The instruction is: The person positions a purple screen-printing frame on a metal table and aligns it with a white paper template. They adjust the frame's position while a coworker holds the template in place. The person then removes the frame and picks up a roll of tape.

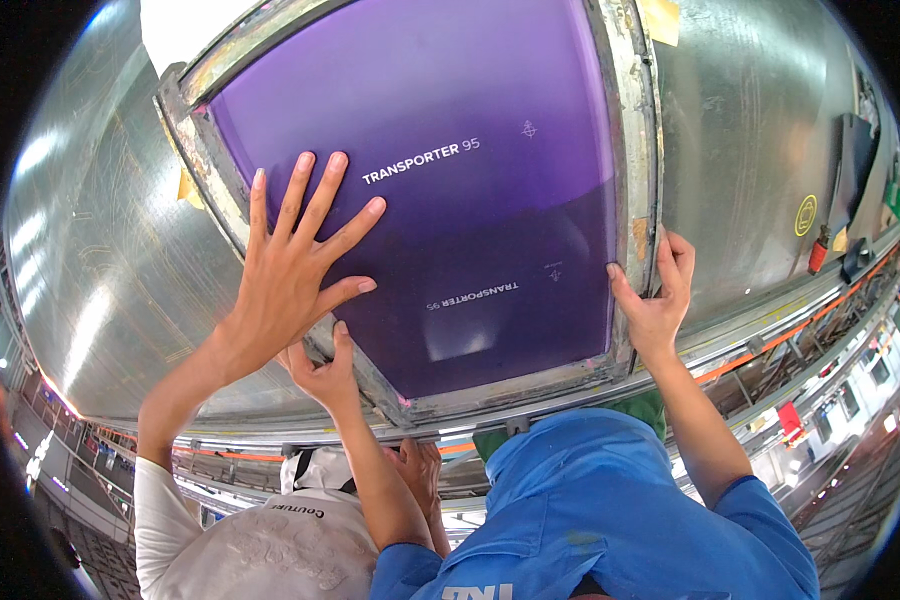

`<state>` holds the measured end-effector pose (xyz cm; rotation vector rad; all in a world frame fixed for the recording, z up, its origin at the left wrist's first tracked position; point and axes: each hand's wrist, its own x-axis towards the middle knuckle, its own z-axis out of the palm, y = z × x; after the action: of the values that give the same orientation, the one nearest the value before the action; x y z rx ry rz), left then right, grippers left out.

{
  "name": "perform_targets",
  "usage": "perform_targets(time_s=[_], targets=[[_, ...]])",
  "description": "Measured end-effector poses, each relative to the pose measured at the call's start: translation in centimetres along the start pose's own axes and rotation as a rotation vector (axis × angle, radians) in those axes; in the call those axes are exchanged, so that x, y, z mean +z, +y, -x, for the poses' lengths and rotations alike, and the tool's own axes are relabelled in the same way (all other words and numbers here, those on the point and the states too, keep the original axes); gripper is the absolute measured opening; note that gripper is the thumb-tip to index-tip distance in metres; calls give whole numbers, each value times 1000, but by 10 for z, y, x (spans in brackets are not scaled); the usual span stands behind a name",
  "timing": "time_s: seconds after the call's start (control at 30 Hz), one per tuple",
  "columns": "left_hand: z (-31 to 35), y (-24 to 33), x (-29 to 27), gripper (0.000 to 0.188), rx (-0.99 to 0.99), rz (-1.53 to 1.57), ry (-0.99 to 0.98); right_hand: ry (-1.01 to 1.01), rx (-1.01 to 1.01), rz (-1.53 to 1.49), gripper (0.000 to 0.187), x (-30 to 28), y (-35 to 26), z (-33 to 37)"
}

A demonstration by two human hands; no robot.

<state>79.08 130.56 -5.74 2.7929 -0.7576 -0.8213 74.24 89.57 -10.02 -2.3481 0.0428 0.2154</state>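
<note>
A screen-printing frame (638, 150) with worn, stained metal edges lies in front of me, its purple mesh (530, 235) stretched across it. My left hand (328, 380) grips the frame's left edge near its lower corner, the thumb up against the inner side and the fingers partly hidden. On the right edge my right hand (660, 305) holds the frame between the thumb at its inner side and fingers along the outside. A co-worker's hand (285, 265) rests with spread fingers on the left of the mesh, just above my left hand.
A grey metal table (745, 130) extends to both sides of the frame. At the right lie dark sheets (850, 170) and a small red cylinder (819, 252). The co-worker in a white shirt (260, 540) stands close at my left. Yellow tape (662, 20) shows by the frame's far right.
</note>
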Motion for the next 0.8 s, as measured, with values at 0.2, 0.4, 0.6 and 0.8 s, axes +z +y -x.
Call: perform_targets(time_s=[0.2,0.4,0.6,0.8], targets=[[0,0,0,87,11,5,2,-18,2,12,63,-2,-1,-2],[1,0,1,87,11,13,8,-45,39,-1,64,-2,4,0],[1,-1,6,87,9,24,22,-7,45,-49,67,1,4,2],[2,-1,10,87,4,53,36,-18,99,-67,67,-1,2,2]])
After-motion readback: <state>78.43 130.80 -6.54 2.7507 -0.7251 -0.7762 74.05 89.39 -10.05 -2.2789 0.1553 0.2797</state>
